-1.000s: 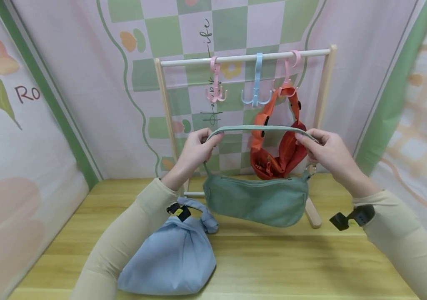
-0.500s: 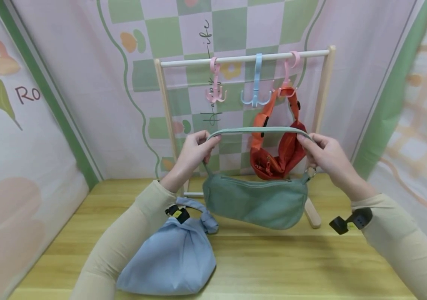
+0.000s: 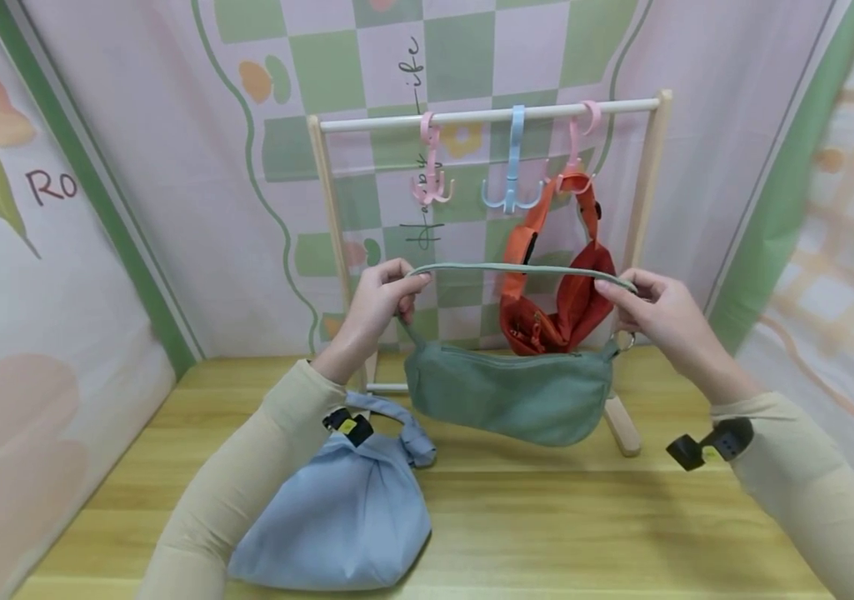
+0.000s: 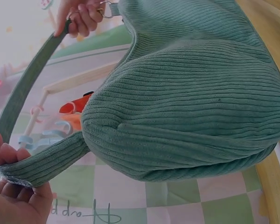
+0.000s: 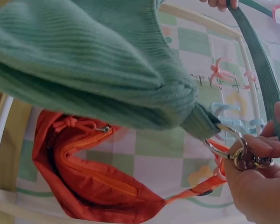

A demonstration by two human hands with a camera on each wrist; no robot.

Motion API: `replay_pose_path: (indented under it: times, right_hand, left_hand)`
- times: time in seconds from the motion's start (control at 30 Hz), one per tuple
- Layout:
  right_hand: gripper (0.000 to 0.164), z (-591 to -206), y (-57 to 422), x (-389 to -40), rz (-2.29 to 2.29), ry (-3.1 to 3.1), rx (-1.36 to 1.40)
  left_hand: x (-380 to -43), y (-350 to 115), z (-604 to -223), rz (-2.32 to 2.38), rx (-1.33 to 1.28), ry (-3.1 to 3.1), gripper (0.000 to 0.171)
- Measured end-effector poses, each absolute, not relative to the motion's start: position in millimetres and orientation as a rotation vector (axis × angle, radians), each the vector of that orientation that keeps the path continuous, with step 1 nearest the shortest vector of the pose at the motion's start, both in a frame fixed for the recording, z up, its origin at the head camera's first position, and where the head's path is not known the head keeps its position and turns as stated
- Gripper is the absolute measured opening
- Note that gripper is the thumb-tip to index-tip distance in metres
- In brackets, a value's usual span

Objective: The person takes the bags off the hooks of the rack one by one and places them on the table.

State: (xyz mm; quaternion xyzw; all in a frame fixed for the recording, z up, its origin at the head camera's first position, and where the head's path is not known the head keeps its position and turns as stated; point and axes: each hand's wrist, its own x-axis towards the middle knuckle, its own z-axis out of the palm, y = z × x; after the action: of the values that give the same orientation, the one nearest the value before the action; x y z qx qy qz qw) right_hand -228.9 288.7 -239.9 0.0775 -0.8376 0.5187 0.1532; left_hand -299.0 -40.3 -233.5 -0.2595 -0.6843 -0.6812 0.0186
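A green corduroy shoulder bag [image 3: 509, 392] hangs in the air over the wooden table, its strap [image 3: 516, 268] stretched between both hands. My left hand [image 3: 382, 304] pinches the strap's left end between thumb and fingers. At the other end my right hand [image 3: 655, 312] grips the strap close to a metal ring [image 5: 226, 140] that joins it to the bag. In the left wrist view the bag body [image 4: 186, 98] shows its ribbed cloth, with the strap looped round the fingers. Behind it, a red-orange bag [image 3: 546, 317] hangs from the right pink hook [image 3: 575, 158].
A rack with a white bar [image 3: 471, 118] and wooden legs stands at the back. A left pink hook [image 3: 432, 171] and a blue hook [image 3: 514, 167] hang on it, bearing nothing. A light blue bag [image 3: 344, 517] lies on the table [image 3: 584, 533] at front left.
The strap has sunk slightly and been pulled straighter. My left hand has shifted a little left, while the bag body has risen slightly.
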Motion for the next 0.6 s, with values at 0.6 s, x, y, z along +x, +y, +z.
replay_pose_path:
  times: [0.6]
  right_hand:
    - [0.019,-246,296,-224,1.758,-2.079,0.577]
  left_hand:
    - [-295,-55,-228,-2.18,-0.862,-2.094,0.013]
